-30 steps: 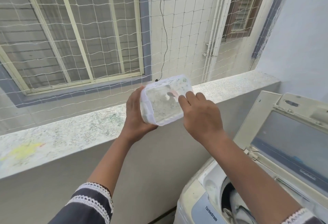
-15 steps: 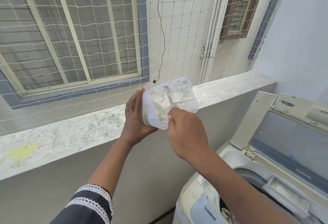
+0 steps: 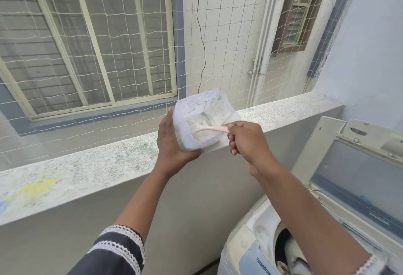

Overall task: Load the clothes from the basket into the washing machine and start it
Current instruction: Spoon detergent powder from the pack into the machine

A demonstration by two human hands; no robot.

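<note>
Tub (image 3: pixel 202 119) holds white powder; my left hand (image 3: pixel 172 143) cups it at 9 o'clock, my right hand (image 3: pixel 246 137) pinches pink scoop (image 3: pixel 212 129).

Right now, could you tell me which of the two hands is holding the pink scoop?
The right hand pinches the pink scoop, dipping it into the powder; the left hand only grips the white container.

Cut off and hidden parts

The washing machine (image 3: pixel 250 250) runs off the bottom-right corner; the right hand (image 3: pixel 244 137) hides the pink scoop (image 3: pixel 212 129) handle's end.
</note>
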